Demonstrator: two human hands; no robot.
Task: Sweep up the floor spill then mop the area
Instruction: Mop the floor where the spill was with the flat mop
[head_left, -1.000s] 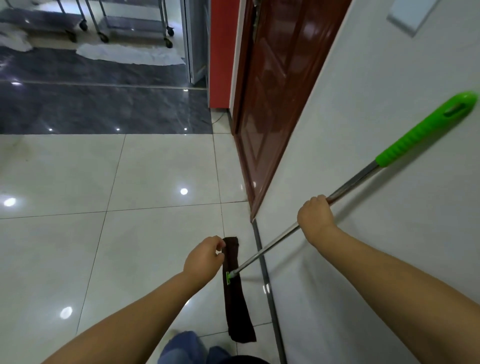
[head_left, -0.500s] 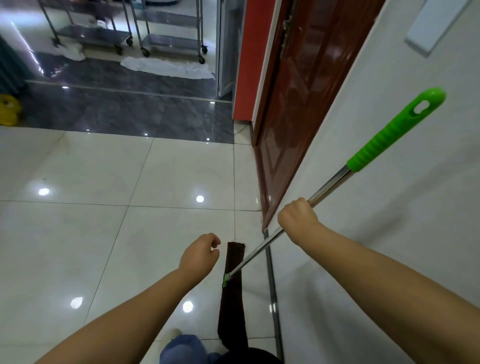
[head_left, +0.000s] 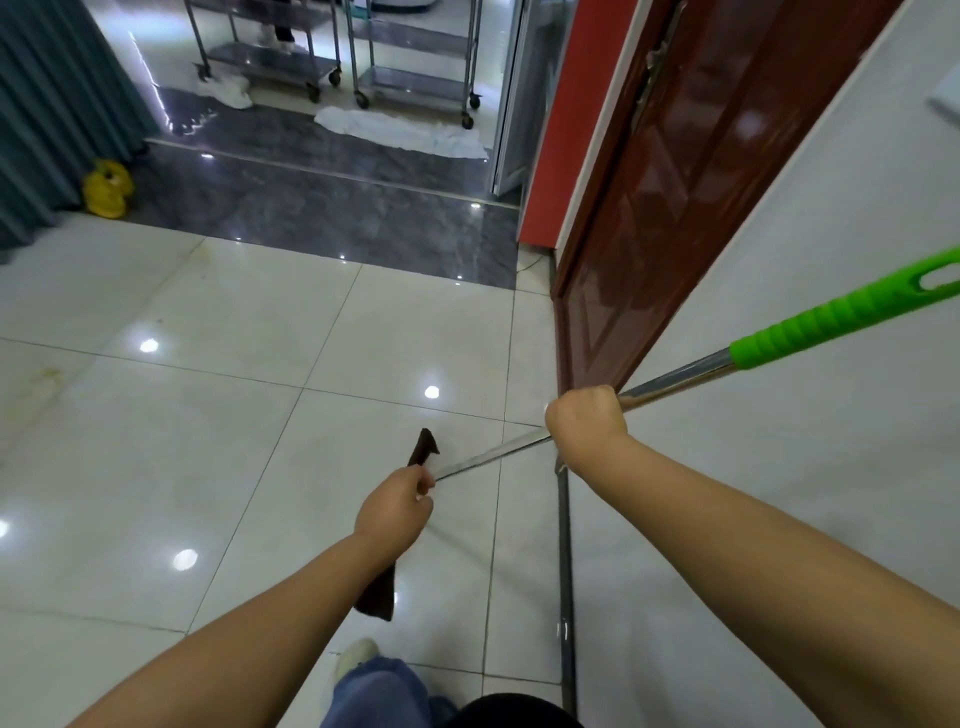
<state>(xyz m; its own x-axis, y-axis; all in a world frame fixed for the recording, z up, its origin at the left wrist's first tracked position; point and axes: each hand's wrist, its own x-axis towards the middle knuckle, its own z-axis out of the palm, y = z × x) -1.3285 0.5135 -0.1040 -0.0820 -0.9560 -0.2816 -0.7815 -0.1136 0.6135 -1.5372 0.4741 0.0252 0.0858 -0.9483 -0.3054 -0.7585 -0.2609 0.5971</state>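
Left of the red door, the left hand is curled shut around the lower end of the mop pole on the white tile floor, and the dark mop cloth shows just past its knuckles and again under the wrist. At the foot of the door, the right hand is fisted tight around the pole higher up. The green grip slants up across the wall beside the door.
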